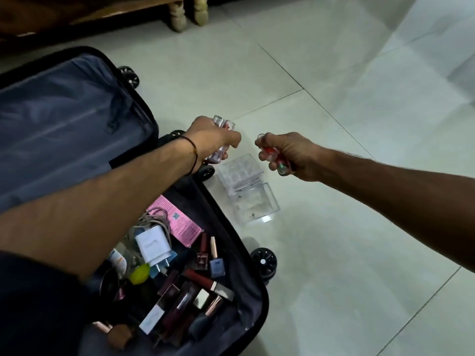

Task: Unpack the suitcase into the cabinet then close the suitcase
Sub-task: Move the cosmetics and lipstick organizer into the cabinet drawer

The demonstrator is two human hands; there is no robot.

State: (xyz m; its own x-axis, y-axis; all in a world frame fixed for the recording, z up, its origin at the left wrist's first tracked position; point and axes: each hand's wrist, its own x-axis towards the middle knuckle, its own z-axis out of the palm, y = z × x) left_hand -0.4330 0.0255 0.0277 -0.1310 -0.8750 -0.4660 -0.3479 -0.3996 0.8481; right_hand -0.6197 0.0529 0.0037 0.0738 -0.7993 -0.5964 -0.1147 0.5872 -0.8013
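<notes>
Pale glossy floor tiles [347,104] fill the right and upper frame; turned wooden furniture legs [189,11] stand at the top. The open suitcase [77,119] lies at left, its lower half holding cosmetics, a white charger [154,244], a pink leaflet [177,222] and a dark bottle [202,256] reading "ZUDIO". A clear plastic organiser [246,188] sits on the floor beside its wheels. Above it, the left hand [210,140] grips small clear bottles [222,124]; the right hand [288,155] is closed around red-and-green vials [272,155].
</notes>
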